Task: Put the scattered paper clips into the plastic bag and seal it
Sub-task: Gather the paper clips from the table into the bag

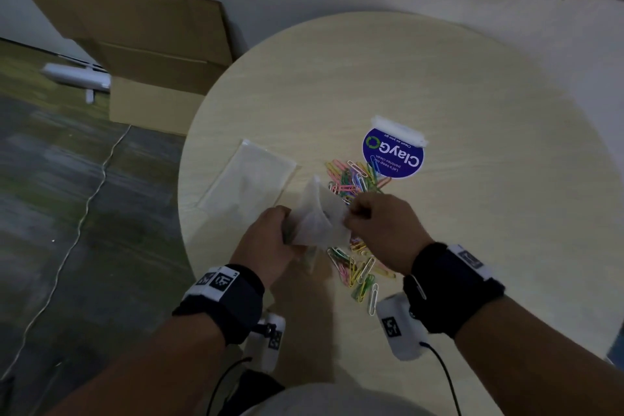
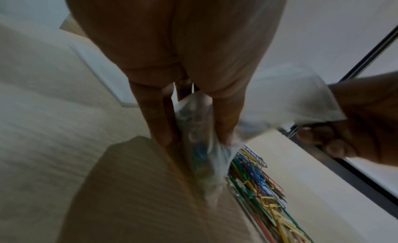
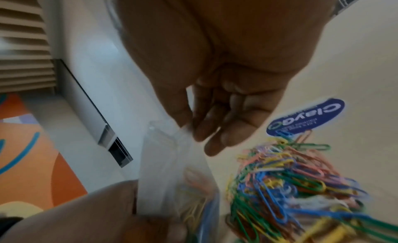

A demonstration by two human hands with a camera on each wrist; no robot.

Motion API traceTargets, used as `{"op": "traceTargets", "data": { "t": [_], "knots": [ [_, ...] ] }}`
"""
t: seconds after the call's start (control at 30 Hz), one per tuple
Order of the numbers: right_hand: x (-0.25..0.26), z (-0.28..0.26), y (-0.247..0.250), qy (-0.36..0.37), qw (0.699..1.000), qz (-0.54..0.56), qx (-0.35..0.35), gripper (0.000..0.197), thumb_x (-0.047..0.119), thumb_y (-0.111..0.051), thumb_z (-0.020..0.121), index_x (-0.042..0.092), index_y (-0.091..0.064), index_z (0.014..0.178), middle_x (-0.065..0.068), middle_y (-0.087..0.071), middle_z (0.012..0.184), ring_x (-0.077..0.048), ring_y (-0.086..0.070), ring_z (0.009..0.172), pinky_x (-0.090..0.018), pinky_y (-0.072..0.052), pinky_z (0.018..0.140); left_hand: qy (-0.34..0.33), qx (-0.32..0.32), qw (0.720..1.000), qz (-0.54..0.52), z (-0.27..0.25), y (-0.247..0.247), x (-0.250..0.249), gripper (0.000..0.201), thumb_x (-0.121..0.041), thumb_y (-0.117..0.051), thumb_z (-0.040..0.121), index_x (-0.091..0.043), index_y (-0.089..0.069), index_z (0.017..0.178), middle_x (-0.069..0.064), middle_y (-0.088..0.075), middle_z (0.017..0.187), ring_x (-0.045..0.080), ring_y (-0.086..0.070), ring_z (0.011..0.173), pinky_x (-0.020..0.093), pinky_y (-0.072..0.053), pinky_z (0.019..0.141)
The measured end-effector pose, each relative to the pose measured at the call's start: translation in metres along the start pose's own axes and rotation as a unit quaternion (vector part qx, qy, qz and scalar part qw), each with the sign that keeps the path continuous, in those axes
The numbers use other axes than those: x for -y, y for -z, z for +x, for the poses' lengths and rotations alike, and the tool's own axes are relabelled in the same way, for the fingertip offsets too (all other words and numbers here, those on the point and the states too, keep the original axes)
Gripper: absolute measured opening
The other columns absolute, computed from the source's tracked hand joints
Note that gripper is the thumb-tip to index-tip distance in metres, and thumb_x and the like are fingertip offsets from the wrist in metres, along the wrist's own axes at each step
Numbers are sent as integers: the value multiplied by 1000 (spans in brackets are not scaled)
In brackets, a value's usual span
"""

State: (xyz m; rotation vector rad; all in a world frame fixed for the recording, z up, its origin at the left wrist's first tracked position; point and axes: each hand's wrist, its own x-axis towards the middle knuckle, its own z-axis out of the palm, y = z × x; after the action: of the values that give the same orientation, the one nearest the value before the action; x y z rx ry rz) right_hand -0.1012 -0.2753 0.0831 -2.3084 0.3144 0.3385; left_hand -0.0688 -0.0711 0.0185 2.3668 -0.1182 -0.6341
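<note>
A small clear plastic bag (image 1: 320, 216) hangs between both hands above the round table (image 1: 439, 84). My left hand (image 1: 270, 240) grips its lower part, where coloured clips show through the plastic (image 2: 200, 158). My right hand (image 1: 378, 223) pinches the bag's top edge (image 3: 172, 136) between thumb and fingers. Loose coloured paper clips (image 1: 358, 176) lie in a heap beyond the hands, and more paper clips (image 1: 361, 273) lie nearer me under the right wrist. The pile of clips (image 3: 290, 183) fills the lower right of the right wrist view.
A stack of spare clear bags (image 1: 250, 179) lies flat on the table left of the held bag. A blue round sticker (image 1: 393, 154) sits behind the clips. A cardboard box (image 1: 152, 78) stands on the floor past the table's left edge.
</note>
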Motion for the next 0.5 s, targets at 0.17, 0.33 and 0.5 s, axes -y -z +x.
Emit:
{"op": "traceTargets", "data": {
  "t": [0.17,0.33,0.5],
  "knots": [
    [7,-1,-8,-6,998,60,-17,14,22,-61,82,12,-58,72,-4,-62,70,-26,-60,71,-39,-50,66,-27,10,997,74,-8,26,-6,84,-49,-86,63,-26,-45,132,-2,-46,136,22,-55,110,41,-50,90],
    [9,-2,-13,-34,989,142,5,17,28,-55,83,15,-50,73,-11,-58,79,-37,-60,80,-56,-55,72,-49,-78,993,-74,-24,44,-45,47,-66,-59,79,-20,-49,76,-4,-49,81,19,-51,71,40,-45,69],
    [14,-4,-14,-31,989,147,15,18,22,-53,89,13,-48,74,-11,-57,77,-36,-57,77,-59,-51,74,-42,9,997,65,-11,36,-57,47,-39,-53,94,-10,-40,59,7,-40,65,24,-44,59,35,-32,58]
  ]
}}
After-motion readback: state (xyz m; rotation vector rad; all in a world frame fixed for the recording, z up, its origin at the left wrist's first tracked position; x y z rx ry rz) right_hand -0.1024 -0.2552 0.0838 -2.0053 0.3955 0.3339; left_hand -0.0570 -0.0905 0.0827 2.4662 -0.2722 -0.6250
